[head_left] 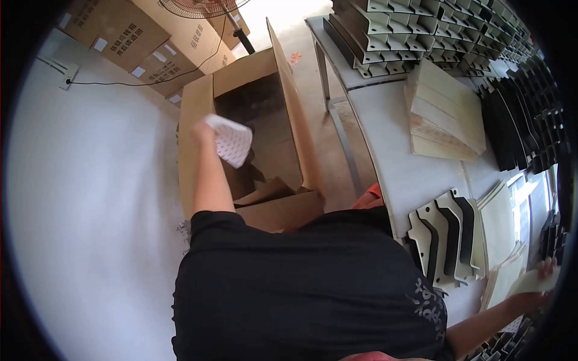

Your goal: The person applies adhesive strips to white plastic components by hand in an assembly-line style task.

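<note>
My left hand (206, 130) is pinching a red-printed white paper sheet (233, 142); it is hanging rightward from my fingers, long axis slanting down-right, above the open cardboard box (283, 210); my right hand (545, 268), farther from the box, is gripping a pale sheet (528, 283) beside stacked sheets (503, 283), its exact hold blurring.
</note>
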`<state>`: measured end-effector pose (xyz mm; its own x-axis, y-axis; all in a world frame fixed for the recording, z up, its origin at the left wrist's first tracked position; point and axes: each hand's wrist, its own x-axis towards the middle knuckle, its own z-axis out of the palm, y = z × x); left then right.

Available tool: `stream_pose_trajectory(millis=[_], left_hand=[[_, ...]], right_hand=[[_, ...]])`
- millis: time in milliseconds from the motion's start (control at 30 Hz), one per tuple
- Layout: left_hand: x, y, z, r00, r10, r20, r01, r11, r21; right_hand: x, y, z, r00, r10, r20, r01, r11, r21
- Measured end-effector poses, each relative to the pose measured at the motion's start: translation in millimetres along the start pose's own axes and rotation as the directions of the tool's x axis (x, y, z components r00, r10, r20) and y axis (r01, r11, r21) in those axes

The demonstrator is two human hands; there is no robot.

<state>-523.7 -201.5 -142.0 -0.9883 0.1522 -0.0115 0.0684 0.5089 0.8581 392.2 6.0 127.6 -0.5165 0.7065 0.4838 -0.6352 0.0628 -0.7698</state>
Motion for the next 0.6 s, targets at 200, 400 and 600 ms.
stream_pose_trajectory(millis=[200, 400, 600], left_hand=[[-88.5, 32.0, 106.4, 0.935, 0.352, 0.028, -0.301, 0.751, 0.588], [-356.1, 281.0, 128.1, 0.106, 0.875, 0.472, -0.156, 0.484, -0.861], [-538.5, 329.7, 152.2, -0.495, 0.542, 0.679, 0.229, 0.835, -0.499]], right_hand=[[-33.0, 66.0, 22.7, 0.805, -0.259, -0.534, -0.455, 0.309, -0.835], [22.8, 127.1, 109.3, 0.885, -0.179, -0.43, -0.39, 0.222, -0.894], [32.3, 121.5, 133.5, 0.924, -0.2, -0.325, -0.313, 0.09, -0.945]])
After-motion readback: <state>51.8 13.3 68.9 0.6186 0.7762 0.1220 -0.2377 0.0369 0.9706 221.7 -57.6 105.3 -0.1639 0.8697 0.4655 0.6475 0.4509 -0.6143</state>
